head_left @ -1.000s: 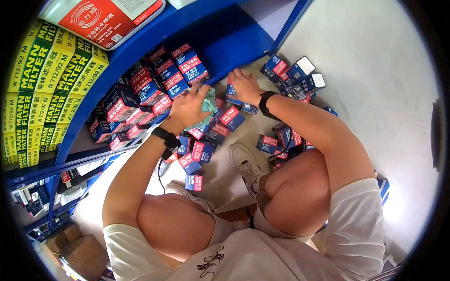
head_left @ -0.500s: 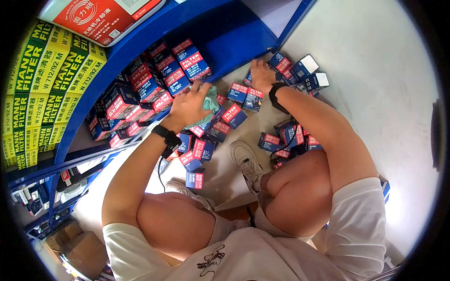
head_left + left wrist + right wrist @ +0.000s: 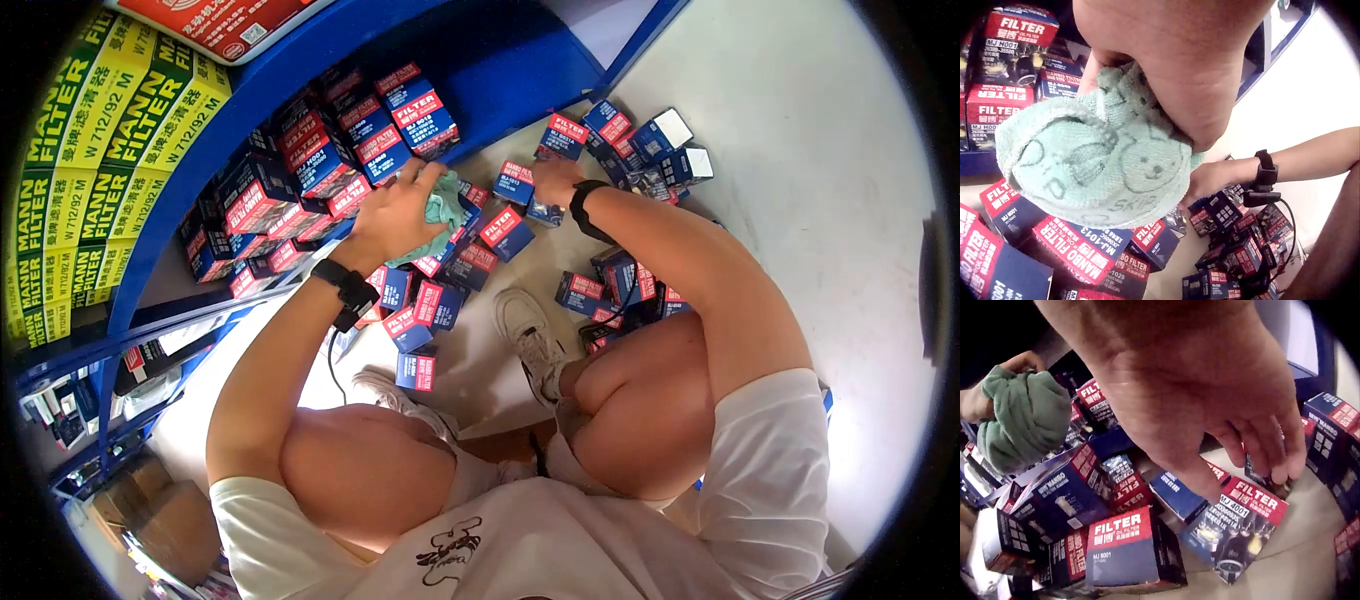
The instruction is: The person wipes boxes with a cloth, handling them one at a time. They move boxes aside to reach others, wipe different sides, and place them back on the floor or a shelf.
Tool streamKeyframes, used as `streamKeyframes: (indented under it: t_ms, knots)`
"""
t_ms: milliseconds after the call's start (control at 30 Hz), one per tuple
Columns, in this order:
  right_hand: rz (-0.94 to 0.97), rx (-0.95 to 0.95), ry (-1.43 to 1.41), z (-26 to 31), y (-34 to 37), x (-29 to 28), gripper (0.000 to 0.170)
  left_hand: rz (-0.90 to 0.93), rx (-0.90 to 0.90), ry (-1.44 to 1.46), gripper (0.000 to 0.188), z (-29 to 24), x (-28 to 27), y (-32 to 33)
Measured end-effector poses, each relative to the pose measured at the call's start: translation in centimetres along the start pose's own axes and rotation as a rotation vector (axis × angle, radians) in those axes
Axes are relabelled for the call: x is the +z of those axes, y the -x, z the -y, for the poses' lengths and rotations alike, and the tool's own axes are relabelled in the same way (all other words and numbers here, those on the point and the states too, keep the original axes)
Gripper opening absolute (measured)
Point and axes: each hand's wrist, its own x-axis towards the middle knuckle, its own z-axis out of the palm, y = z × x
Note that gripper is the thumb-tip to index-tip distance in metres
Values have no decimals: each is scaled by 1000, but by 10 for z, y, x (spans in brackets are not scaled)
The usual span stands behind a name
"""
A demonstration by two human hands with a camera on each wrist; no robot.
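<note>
Right hand [image 3: 558,182] hangs low over the boxes on the floor [image 3: 470,360], palm down; its fingers bend loosely, with a moderate gap to the thumb, no box plainly gripped — contact can't be told. MJ 4001 box [image 3: 1235,528] lies just under that hand, by the thumb tip and on the body side of the fingers, label panel up. In the right wrist view its long axis slants from upper right, at the red end, to lower left, so it runs at an angle to the thumb. Right hand is clearly the nearer one. MJ-1013 box [image 3: 514,182] sits just beside the same hand, to its left; another red-and-blue box [image 3: 561,138] sits just beyond the fingers. Left hand [image 3: 392,218] holds a green cloth [image 3: 1097,162] bunched under the palm, fingers round part of it — at the shelf [image 3: 500,75] edge, near the stacked boxes [image 3: 425,125]. Loose boxes lie on the floor below the cloth, several tilted against each other; MJ 8001 box [image 3: 1124,559] is among them, apart from the right fingers.
</note>
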Motion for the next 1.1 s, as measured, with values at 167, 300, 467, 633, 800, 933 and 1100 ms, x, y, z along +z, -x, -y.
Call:
streamKeyframes:
  t_ms: [167,300,467,633,800,933,1100]
  knots:
    - [69,36,38,-2,-22,36,48,21,-42,15,69,12,3,14]
    - [98,187,42,15,-2,34,69,-7,-42,34,70,16,3,19]
    - [-20,187,102,11,-14,66,67,31,-110,26,67,16,-1,34]
    - [-42,87,97,0,-12,63,60,24,-115,83,69,22,1,49]
    - [81,14,277,-10,-31,58,82,15,-138,106,68,32,-1,66]
    - [159,-21,324,-4,-7,15,90,-25,-135,124,69,39,0,82]
    - [101,-72,286,10,21,-29,94,-54,-134,123,71,41,-4,98]
